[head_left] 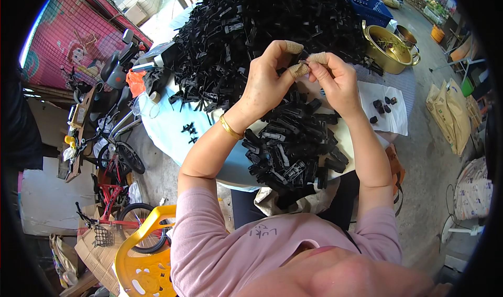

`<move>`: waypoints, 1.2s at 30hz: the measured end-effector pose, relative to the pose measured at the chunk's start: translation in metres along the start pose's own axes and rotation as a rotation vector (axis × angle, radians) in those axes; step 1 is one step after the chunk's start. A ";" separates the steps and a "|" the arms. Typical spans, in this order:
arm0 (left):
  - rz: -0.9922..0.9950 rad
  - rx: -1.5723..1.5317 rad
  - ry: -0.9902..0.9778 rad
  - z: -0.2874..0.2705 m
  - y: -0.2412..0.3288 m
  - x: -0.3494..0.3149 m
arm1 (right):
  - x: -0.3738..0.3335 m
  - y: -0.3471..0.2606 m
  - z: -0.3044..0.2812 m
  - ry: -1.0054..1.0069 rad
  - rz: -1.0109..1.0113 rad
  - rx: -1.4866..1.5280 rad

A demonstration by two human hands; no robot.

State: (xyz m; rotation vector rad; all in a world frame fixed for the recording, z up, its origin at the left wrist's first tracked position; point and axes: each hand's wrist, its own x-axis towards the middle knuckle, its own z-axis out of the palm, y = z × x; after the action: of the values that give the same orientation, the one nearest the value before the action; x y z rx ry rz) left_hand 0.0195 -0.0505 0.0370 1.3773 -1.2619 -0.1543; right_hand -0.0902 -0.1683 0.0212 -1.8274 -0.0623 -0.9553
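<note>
My left hand (pixel 270 79) and my right hand (pixel 338 82) meet above the table, with beige wraps on some fingertips. Thumb and forefinger of the left are closed on a small dark part (pixel 306 54), mostly hidden by the fingers. The right pinches at the same spot; what sits in its fingertips is too small to make out. Below my wrists lies a pile of black plastic pieces (pixel 293 145), long and clip-like. Behind the hands rises a much larger heap of black plastic parts (pixel 230 35).
A round table (pixel 175 134) with a pale blue cover carries the piles. On its right are dark lumps on white paper (pixel 395 113), a gold-coloured pot (pixel 395 66) and a blue basket (pixel 369 6). A yellow chair (pixel 139 260) and a red bicycle (pixel 110 192) stand at left.
</note>
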 end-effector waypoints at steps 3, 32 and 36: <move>0.004 0.044 0.007 0.001 0.001 -0.002 | 0.000 -0.002 0.000 -0.006 0.022 -0.014; -0.261 -0.843 0.053 -0.002 0.001 0.008 | 0.004 -0.003 -0.012 0.016 -0.060 -0.190; -0.445 -1.109 -0.021 -0.003 0.001 0.007 | 0.004 -0.001 -0.011 0.036 -0.135 0.034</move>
State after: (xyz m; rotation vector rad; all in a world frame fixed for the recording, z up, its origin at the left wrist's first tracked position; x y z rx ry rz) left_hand 0.0239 -0.0529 0.0429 0.6346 -0.6395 -1.0111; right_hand -0.0950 -0.1780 0.0264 -1.7912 -0.1804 -1.0751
